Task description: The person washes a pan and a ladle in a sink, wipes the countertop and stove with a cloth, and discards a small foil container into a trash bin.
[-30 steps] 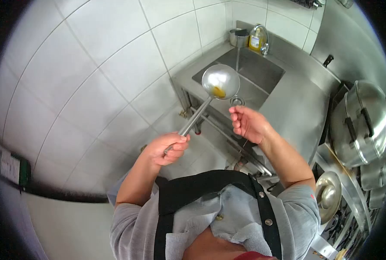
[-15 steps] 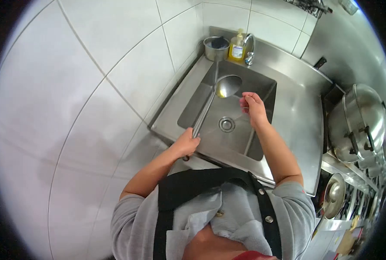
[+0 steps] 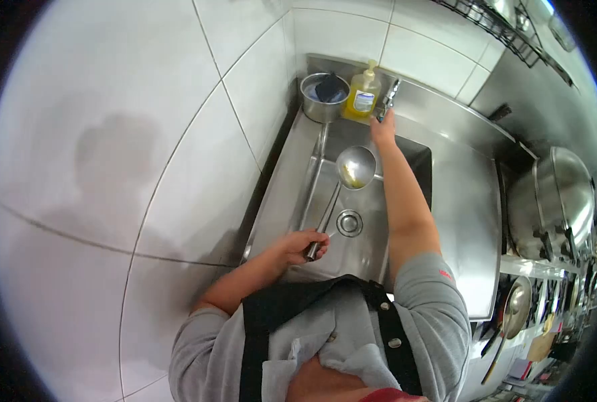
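A stainless steel tabletop (image 3: pixel 469 221) is running along a wall of large white tiles (image 3: pixel 144 134), with a sink (image 3: pixel 312 181) sunk into it just ahead of both hands. To the right of the right arm, big steel pots (image 3: pixel 560 201) are standing on the range, and a wire rack (image 3: pixel 499 20) is hanging above them.

The left hand (image 3: pixel 298 246) is closing around the end of a ladle (image 3: pixel 345 181), gripping its handle over the near part of the basin. The long straight handle is slanting up and away from that hand, and the round, shiny bowl is hovering over the sink, above the drain (image 3: pixel 349 223), with a smear of yellow residue lying inside it.

The right hand (image 3: pixel 383 127) is reaching far beyond the ladle's bowl to the faucet (image 3: pixel 387 100) at the back rim, touching it; whether its fingers are closing on it I cannot tell. Just left of that hand a yellow soap bottle (image 3: pixel 363 94) is standing, and beside it a small steel pot (image 3: pixel 322 97).
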`<move>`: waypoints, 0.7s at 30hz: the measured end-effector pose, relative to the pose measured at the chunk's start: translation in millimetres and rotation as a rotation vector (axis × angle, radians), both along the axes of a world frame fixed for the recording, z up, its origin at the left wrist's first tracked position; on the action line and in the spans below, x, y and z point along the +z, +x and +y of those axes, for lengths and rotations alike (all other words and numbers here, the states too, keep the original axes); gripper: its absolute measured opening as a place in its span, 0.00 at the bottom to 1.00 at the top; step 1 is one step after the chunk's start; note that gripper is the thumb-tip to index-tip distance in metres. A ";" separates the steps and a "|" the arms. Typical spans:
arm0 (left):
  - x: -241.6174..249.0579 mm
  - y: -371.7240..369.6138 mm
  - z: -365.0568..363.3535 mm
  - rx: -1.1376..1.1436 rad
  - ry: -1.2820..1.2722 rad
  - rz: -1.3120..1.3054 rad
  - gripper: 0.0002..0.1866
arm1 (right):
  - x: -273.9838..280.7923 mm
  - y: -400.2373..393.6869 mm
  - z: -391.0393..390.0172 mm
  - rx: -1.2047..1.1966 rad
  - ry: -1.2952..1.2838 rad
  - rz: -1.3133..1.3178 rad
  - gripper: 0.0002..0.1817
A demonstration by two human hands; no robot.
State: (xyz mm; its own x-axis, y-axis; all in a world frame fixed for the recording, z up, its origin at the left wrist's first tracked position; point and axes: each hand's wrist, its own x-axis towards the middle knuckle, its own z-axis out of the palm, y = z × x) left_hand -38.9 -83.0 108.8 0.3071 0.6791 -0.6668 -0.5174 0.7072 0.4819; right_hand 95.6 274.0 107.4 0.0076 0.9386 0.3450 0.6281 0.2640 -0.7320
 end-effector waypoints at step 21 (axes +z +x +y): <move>-105.0 3.2 59.1 -0.029 -0.129 -0.035 0.10 | 84.7 -187.4 44.7 0.261 -0.132 -1.175 0.26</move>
State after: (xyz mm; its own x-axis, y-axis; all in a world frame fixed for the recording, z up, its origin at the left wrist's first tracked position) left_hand -35.7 -23.9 3.8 0.3493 0.5790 -0.7367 -0.5109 0.7768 0.3682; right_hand -91.8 318.7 192.2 -0.4410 0.8935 -0.0847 0.8667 0.4485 0.2185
